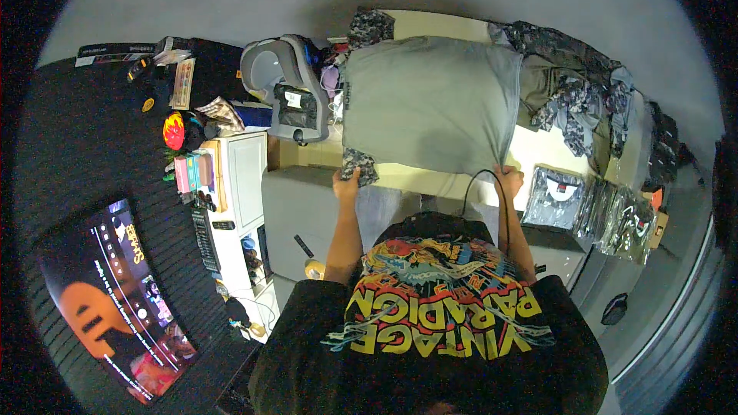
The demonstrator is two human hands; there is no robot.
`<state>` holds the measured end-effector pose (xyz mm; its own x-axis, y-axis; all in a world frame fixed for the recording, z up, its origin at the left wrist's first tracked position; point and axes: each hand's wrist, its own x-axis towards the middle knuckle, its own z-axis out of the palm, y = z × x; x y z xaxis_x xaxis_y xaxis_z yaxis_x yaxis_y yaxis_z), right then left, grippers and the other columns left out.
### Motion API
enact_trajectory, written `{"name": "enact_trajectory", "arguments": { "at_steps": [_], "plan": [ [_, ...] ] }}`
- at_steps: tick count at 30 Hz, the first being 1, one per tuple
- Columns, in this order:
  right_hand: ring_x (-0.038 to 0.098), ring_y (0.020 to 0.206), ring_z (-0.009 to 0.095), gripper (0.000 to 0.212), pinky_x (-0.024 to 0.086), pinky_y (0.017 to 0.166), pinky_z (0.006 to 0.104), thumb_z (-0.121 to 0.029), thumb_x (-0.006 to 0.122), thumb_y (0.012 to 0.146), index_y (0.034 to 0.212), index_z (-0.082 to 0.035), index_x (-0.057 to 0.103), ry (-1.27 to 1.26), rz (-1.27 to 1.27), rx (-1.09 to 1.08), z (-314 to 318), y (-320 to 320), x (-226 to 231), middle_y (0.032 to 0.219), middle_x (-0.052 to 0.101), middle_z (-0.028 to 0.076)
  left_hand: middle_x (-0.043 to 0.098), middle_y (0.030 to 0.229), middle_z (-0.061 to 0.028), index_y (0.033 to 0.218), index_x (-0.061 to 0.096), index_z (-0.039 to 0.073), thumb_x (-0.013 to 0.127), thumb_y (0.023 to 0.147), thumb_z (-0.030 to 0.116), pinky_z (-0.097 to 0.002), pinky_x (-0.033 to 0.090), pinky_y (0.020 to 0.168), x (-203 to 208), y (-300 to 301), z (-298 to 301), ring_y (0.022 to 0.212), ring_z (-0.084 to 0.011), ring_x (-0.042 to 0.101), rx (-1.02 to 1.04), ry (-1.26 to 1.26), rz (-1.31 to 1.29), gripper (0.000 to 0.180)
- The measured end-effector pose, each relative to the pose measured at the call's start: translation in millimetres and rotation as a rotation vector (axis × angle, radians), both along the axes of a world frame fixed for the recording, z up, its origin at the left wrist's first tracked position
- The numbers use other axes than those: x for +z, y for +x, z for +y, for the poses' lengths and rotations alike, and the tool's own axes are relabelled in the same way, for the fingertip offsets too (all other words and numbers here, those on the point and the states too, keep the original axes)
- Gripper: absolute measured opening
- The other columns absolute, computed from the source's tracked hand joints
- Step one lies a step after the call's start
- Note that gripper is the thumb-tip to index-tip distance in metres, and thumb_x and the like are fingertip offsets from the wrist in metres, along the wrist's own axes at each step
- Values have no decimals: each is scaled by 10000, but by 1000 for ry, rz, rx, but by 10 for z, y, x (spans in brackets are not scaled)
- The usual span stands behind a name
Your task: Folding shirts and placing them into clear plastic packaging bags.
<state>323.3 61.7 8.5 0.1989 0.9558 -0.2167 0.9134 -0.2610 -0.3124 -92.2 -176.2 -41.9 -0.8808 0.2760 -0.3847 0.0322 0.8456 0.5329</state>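
Note:
A grey-green T-shirt (pixel 430 104) with patterned camouflage sleeves lies spread flat, its collar end to the left and its hem to the right. My left hand (pixel 346 183) is closed on the near sleeve. At the near corner of the hem, my right hand (pixel 509 180) pinches the cloth, drawing small creases there. The shirt's far sleeve (pixel 370 28) rests at the back left. Beneath the shirt is a pale yellow work surface (pixel 407 175).
Right of the shirt lie a heap of camouflage garments (pixel 573 107) and clear-bagged folded shirts (pixel 555 198). A grey child seat (pixel 265 69) holding a dark package stands to the left. Nearer are a white cabinet (pixel 246 177) and a lit screen (pixel 115 300). A black cable (pixel 467 190) arches by my right arm.

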Motion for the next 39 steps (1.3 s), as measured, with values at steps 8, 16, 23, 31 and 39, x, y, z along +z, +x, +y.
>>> {"name": "enact_trajectory", "arguments": {
  "at_steps": [8,16,23,31,39],
  "plan": [
    [618,515,186,413,505,518,360,-372,848,726,945,-62,686,-17,375,-353,-276,1060,-442,675,678,103,664,887,-89,1330,466,41,840,751,114,-264,486,561,13,-50,-508,751,-137,626,111,242,-342,693],
    [630,586,213,443,525,615,371,-306,853,733,1028,-48,648,0,222,-377,-828,1191,-14,736,677,123,647,981,-74,1291,476,105,833,766,103,-244,501,597,1171,224,-702,754,-110,599,93,707,-440,635],
    [671,855,302,439,518,734,409,-193,816,727,1081,-22,620,-123,182,-96,-462,1030,785,903,693,209,650,836,-13,1079,714,82,781,821,170,-244,453,509,2059,-17,-369,586,-82,520,-38,321,-464,281],
    [677,945,250,284,518,802,397,-199,638,895,1139,-53,647,-249,695,539,611,55,-147,1104,691,145,707,875,-71,1007,732,41,786,753,81,-282,484,653,1181,139,-497,694,-147,618,-219,186,-338,263],
    [670,926,200,439,547,724,308,-317,530,969,1309,-39,508,-682,1242,-46,2092,-97,-353,1085,687,120,660,808,-19,1015,726,59,779,781,78,-231,413,540,1209,349,-515,603,-90,530,-81,195,-257,241]
  ]
}}
